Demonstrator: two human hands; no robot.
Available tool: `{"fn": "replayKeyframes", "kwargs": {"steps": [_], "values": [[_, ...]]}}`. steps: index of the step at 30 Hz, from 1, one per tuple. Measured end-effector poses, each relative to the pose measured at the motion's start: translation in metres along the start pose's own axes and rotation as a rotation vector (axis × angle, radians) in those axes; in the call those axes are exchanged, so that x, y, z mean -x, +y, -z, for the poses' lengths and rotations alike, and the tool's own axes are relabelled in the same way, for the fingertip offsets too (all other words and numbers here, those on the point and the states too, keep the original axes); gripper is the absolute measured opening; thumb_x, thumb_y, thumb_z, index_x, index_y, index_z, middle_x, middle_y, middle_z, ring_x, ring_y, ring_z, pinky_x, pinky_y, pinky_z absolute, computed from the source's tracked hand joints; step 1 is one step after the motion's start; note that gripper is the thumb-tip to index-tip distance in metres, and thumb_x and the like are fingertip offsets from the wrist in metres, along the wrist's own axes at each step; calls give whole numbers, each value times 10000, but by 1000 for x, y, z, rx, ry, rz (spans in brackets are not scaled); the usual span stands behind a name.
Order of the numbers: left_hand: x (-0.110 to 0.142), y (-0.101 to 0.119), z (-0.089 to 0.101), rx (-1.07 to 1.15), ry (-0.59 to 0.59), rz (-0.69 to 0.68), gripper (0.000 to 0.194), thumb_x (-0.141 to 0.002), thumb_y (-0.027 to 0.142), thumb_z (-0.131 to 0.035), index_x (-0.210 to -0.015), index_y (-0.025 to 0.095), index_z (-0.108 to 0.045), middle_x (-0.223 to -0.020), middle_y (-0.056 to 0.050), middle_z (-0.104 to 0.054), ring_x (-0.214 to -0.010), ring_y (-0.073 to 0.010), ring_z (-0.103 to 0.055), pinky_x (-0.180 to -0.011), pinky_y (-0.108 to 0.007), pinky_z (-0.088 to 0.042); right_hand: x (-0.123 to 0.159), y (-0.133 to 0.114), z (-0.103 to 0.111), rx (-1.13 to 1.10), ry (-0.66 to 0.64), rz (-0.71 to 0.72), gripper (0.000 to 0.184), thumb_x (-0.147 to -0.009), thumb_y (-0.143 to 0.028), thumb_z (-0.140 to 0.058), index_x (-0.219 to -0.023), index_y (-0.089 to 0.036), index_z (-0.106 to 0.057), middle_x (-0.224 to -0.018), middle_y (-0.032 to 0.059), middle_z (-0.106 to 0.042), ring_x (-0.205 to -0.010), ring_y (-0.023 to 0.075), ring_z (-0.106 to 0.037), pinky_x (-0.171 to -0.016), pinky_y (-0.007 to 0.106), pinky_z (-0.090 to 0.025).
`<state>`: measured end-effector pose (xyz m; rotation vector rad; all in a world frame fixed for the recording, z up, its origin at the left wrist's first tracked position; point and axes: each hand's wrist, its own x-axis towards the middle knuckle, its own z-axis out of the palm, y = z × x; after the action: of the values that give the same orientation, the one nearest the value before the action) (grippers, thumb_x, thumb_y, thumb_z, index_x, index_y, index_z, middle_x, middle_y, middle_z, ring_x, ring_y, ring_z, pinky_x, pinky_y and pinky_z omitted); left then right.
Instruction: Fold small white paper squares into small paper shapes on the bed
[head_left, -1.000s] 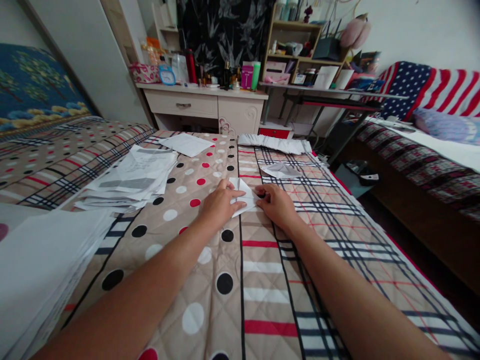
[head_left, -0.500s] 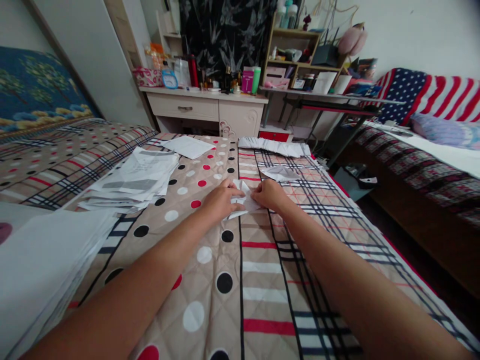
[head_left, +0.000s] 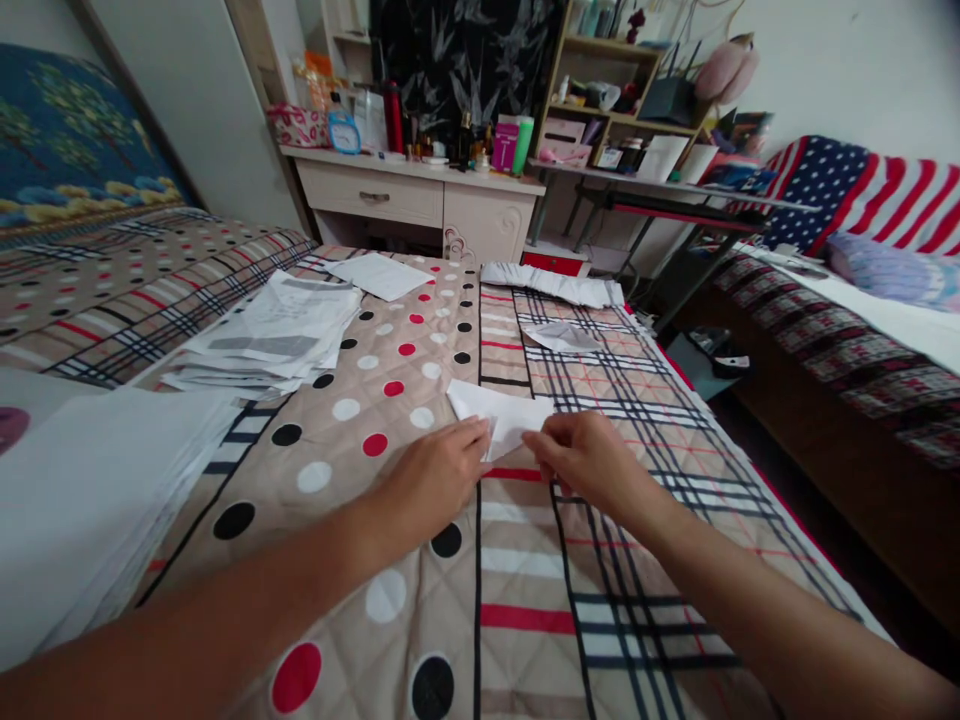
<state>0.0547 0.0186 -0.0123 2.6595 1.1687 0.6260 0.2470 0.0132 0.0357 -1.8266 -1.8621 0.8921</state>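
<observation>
A small folded piece of white paper [head_left: 499, 410] lies on the patterned quilt [head_left: 525, 590] in the middle of the bed. My left hand [head_left: 439, 478] pinches its near left edge with closed fingers. My right hand [head_left: 585, 460] grips its near right edge, fingers curled. Both forearms reach in from the bottom of the view.
A loose pile of printed sheets [head_left: 270, 335] lies to the left, with a thick white paper stack [head_left: 90, 490] at the near left. Another sheet [head_left: 379, 275], a crumpled scrap [head_left: 562, 338] and a folded strip [head_left: 551, 285] lie farther off. A dresser [head_left: 420, 200] and desk stand beyond; another bed [head_left: 847, 330] at right.
Both hands have drawn the folded paper nearer along the quilt, and the paper looks spread wider than before. The view has shifted a little.
</observation>
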Motion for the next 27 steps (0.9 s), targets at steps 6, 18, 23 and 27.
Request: {"fn": "replayKeyframes", "kwargs": {"steps": [6,18,23,27], "values": [[2,-16,-6,135,112,-6,180,-862,197,-605,-1000,186,-719,-1169,-70,-688,-1082,-188,-650,-969,-332,-530,-39,22,6,145,175,372,230,-721,-295,-741,-931,-209,-700,-934,51,-700,-793,176,-623,-697,273,-460],[3,-13,-3,47,132,-8,173,-867,194,-596,-977,220,-728,-1117,-32,-717,-1091,-205,-653,-964,-375,-535,-53,34,-18,34,158,330,84,-775,-314,-697,-803,-242,-729,-822,-1,-730,-728,155,-640,-657,248,-437],[3,-15,-4,74,132,24,171,-845,205,-633,-989,229,-723,-1113,-32,-718,-1082,-210,-658,-990,-387,-520,-53,30,-21,160,237,307,88,-752,-351,-720,-794,-276,-738,-806,-23,-737,-706,153,-637,-616,246,-396],[4,-15,-2,57,97,60,220,-841,228,-643,-1052,246,-703,-1124,-32,-715,-1119,-215,-639,-974,-377,-529,-53,29,-23,149,241,330,75,-769,-319,-699,-795,-255,-729,-798,-17,-735,-702,149,-638,-617,244,-395]]}}
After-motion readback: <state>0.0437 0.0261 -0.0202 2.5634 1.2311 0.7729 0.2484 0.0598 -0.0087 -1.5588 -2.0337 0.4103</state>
